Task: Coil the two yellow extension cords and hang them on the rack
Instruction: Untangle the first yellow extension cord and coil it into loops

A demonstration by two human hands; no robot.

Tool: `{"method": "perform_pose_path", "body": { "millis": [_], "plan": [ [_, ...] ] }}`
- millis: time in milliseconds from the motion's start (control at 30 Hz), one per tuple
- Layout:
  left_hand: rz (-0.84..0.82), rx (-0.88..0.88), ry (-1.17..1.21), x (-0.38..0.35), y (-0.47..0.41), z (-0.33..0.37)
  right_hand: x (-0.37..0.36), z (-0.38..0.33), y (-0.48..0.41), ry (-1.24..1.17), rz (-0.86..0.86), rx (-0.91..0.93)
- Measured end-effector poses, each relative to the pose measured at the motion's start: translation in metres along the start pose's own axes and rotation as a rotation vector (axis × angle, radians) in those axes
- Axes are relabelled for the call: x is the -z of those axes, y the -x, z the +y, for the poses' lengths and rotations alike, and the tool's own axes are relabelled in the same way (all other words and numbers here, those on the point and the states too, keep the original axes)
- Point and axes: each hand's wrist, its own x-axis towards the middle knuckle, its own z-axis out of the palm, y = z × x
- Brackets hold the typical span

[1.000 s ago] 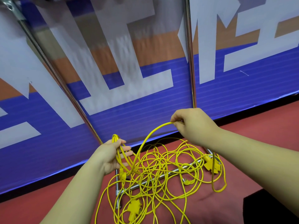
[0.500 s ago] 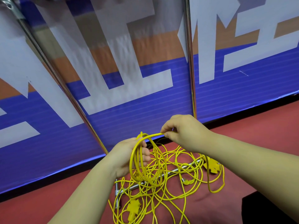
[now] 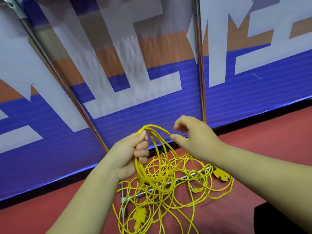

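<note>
My left hand (image 3: 130, 156) grips several loops of yellow extension cord (image 3: 152, 169) that hang from its fist. My right hand (image 3: 194, 137) hovers just right of the loops with its fingers loosely curled, its thumb tip touching the top strand and its thumb and forefinger apart. The remaining cord lies in a tangled heap (image 3: 170, 196) on the red floor below both hands. Yellow socket blocks (image 3: 221, 174) (image 3: 139, 215) and a plug (image 3: 195, 189) lie in the heap. The chrome rack's base bar (image 3: 187, 175) runs under the tangle.
Two chrome rack poles rise in front of me, a slanted one (image 3: 59, 78) on the left and an upright one (image 3: 199, 65) on the right. Behind them stands a blue, white and orange banner wall (image 3: 253, 98). A black object (image 3: 285, 217) sits at bottom right.
My right hand brought a length of cord across to the left hand, which took it as a new loop. The right hand's pinch has loosened.
</note>
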Motion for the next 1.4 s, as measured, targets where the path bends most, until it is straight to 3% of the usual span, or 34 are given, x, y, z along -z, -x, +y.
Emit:
{"method": "perform_pose_path", "body": {
  "millis": [67,133,233,467,667,867,1033,1133,1233,1300,1400],
  "plan": [
    [0.025,-0.048,0.114,0.004,-0.002,0.006,-0.007,-0.009,0.01,-0.122,-0.108,0.035],
    [0.037,-0.077,0.225,0.009,-0.003,0.012,-0.016,-0.02,0.023,-0.208,-0.321,0.085],
    [0.05,-0.107,0.359,0.013,-0.002,0.018,-0.03,-0.029,0.033,-0.188,-0.511,0.166],
    [0.058,-0.045,0.469,0.023,0.005,0.022,-0.032,-0.038,0.024,-0.075,-0.468,0.277],
    [0.162,0.099,0.147,0.046,0.008,0.022,-0.009,-0.036,0.015,-0.061,-0.543,0.297],
    [0.293,-0.013,-0.097,0.053,0.01,0.027,-0.004,-0.029,0.014,0.04,-0.511,0.336],
    [0.225,-0.018,-0.139,0.057,0.017,0.032,-0.014,-0.022,0.019,0.101,-0.495,0.414],
    [0.128,-0.043,-0.106,0.06,0.022,0.035,-0.01,-0.017,0.022,-0.016,-0.528,0.312],
    [0.044,-0.095,-0.093,0.064,0.029,0.04,-0.006,-0.002,0.016,-0.101,-0.394,0.142],
    [0.002,-0.124,-0.096,0.066,0.032,0.043,-0.009,0.015,0.012,-0.051,-0.33,-0.003],
    [-0.097,-0.139,-0.088,0.069,0.035,0.045,-0.023,0.034,0.012,0.013,-0.417,-0.203]
  ]
}}
